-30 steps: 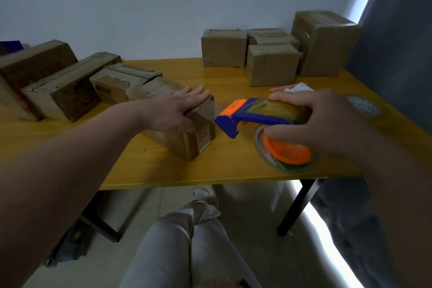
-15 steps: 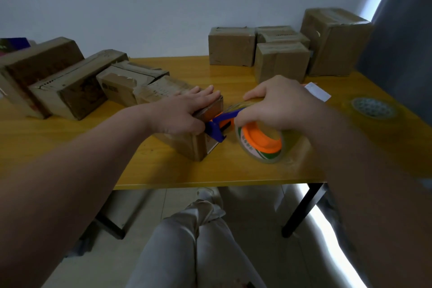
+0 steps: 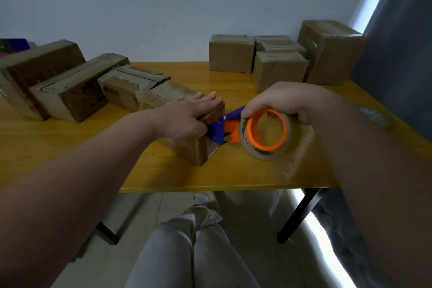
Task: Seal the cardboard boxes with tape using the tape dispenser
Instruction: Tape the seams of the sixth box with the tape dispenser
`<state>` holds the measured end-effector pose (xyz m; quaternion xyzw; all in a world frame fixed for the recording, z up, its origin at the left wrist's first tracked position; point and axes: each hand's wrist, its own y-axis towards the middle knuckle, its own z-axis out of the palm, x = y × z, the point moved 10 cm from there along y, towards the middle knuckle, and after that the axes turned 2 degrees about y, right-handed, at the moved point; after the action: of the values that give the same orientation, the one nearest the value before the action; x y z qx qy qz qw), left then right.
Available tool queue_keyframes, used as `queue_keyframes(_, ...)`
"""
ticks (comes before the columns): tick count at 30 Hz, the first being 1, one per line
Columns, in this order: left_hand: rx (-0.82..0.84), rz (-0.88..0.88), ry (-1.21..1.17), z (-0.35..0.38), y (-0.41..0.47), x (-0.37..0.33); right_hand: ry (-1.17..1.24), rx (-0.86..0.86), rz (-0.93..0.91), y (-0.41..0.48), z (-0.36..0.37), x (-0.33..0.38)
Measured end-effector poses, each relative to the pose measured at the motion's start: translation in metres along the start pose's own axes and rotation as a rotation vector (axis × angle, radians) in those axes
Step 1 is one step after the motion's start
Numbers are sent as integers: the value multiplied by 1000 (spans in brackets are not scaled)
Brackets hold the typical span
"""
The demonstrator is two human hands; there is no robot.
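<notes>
A long cardboard box [image 3: 187,149] lies on the yellow table [image 3: 70,147], its near end facing me. My left hand [image 3: 187,117] rests flat on top of that end, fingers straight. My right hand [image 3: 287,100] grips the tape dispenser [image 3: 257,133], a blue and orange tool carrying a clear tape roll on an orange hub. The dispenser's blue head touches the box's right end face, just below my left thumb.
Three more cardboard boxes [image 3: 70,91] lie in a row at the left. Several boxes [image 3: 280,70] stand at the back right by the wall. A spare tape roll [image 3: 374,117] lies at the right edge. My legs show below the table's front edge.
My right hand has brought the dispenser from mid-air at the right down and left until its blue head meets the box end. My left hand has stayed on the box.
</notes>
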<state>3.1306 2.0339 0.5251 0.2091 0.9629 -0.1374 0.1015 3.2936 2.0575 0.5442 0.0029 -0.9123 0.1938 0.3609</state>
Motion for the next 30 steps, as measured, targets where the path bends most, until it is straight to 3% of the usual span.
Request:
queue_keyframes(5, 7, 17, -11, 0, 0, -1, 83, 14, 55, 3, 2, -22)
queue_keyframes(10, 21, 35, -27, -3, 0, 0, -75, 0, 74, 2, 2, -35)
queue_keyframes(15, 44, -27, 139, 0, 1, 3, 91, -220, -103, -7, -24, -34)
queue_keyframes(17, -27, -29, 105, -3, -1, 1, 156, -313, -140, -13, -32, -41)
queue_keyframes(19, -212, -72, 32, -13, -2, -1, 198, -391, -150, -18, -35, -49)
queue_keyframes(22, -484, -212, 110, -24, -4, -3, 314, -482, -165, -25, -37, -57)
queue_keyframes(26, -525, -286, 248, -17, 4, -3, 501, -490, -190, -26, -29, -62)
queue_keyframes(30, -593, -221, 284, -19, 3, -6, 645, -474, -187, -23, -21, -65)
